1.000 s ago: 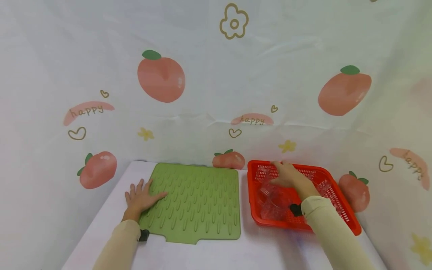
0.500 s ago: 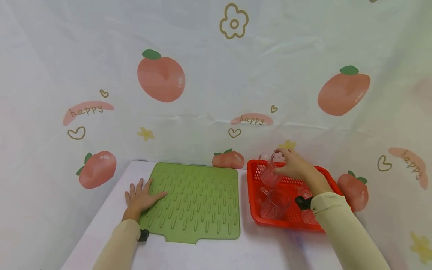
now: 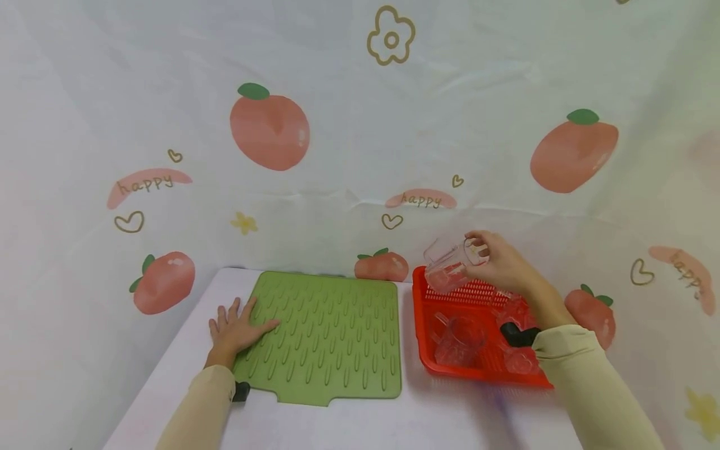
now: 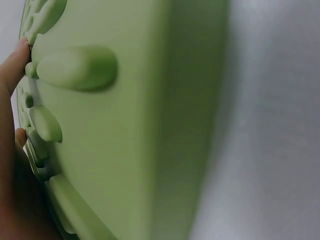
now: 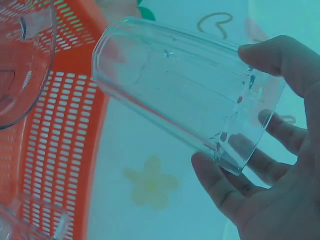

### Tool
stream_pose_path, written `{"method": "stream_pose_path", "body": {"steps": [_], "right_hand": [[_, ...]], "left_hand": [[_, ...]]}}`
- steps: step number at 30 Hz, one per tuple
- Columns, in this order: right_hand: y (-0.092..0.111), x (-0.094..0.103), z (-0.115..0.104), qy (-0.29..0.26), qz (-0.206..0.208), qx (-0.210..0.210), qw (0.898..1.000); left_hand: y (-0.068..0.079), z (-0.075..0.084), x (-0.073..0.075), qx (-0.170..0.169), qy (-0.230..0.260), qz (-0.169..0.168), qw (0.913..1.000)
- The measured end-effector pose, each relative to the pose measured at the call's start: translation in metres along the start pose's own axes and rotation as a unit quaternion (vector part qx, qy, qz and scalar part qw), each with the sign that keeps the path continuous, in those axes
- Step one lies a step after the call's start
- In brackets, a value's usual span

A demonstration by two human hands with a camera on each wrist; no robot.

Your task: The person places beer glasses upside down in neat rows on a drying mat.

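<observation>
My right hand (image 3: 495, 259) grips a clear mug (image 3: 450, 265) by one end, above the back left of the red basket (image 3: 419, 325). The mug is tilted, its handle toward the left in the head view. In the right wrist view, thumb and fingers spread round the end of the clear mug (image 5: 170, 90). Another clear mug (image 3: 458, 344) sits in the basket's front left, and more clear glassware (image 3: 520, 359) lies on its right, partly behind my arm. My left hand (image 3: 236, 331) rests with spread fingers on the left edge of the green ridged mat (image 3: 337, 337).
Mat and basket stand side by side on a white table (image 3: 439, 419), with a narrow gap between them. A white cloth with fruit prints (image 3: 332, 212) hangs behind and along the sides. The basket's slotted wall (image 5: 60, 125) shows close by in the right wrist view.
My right hand has lifted the mug out of the basket, up past its back rim, tilting it on the way. The left hand and the mat have stayed put.
</observation>
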State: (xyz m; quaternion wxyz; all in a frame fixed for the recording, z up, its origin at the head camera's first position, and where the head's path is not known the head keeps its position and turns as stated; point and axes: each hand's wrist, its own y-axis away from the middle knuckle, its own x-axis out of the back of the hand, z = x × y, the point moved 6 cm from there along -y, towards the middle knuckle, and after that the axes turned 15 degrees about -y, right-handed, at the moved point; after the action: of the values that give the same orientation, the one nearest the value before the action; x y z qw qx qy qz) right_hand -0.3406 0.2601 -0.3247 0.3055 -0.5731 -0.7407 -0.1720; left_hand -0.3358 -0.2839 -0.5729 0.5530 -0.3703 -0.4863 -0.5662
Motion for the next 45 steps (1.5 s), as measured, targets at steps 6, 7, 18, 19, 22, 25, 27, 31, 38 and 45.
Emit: {"method": "stream_pose_path", "body": {"steps": [6,7,18,19,22,25,27,31,38,45], "right_hand": [[0.004,-0.003,0.0,-0.045,0.018,0.024,0.999],[0.004,-0.004,0.001,-0.054,0.02,0.028,0.998],[0.003,-0.037,0.0,-0.2,0.031,0.055,0.978],[0.003,-0.04,-0.002,-0.212,0.033,0.055,0.975],[0.002,-0.051,-0.006,-0.244,0.041,0.062,0.967],[0.001,-0.062,-0.01,-0.263,0.046,0.062,0.962],[0.0,-0.069,-0.011,-0.27,0.049,0.059,0.96],[-0.002,-0.083,-0.012,-0.297,0.046,0.049,0.952],[-0.006,-0.102,-0.015,-0.323,0.047,0.041,0.944],[-0.01,-0.127,-0.022,-0.345,0.025,0.037,0.938]], "left_hand": [[0.001,0.001,0.003,0.001,0.005,-0.001,1.0],[0.001,0.001,0.004,0.0,0.005,-0.001,1.0],[0.007,0.003,0.008,-0.004,0.016,0.002,0.9999],[0.007,0.003,0.008,-0.003,0.015,0.002,0.9999],[0.01,0.003,0.009,-0.001,0.018,0.002,0.9998],[0.012,0.005,0.011,0.002,0.019,-0.002,0.9998],[0.013,0.005,0.011,0.004,0.019,-0.002,0.9998],[0.011,0.005,0.012,0.002,0.01,0.0,0.9999],[0.007,0.008,0.008,0.001,0.001,-0.008,1.0],[0.008,0.006,0.008,0.005,-0.002,-0.01,0.9999]]}}
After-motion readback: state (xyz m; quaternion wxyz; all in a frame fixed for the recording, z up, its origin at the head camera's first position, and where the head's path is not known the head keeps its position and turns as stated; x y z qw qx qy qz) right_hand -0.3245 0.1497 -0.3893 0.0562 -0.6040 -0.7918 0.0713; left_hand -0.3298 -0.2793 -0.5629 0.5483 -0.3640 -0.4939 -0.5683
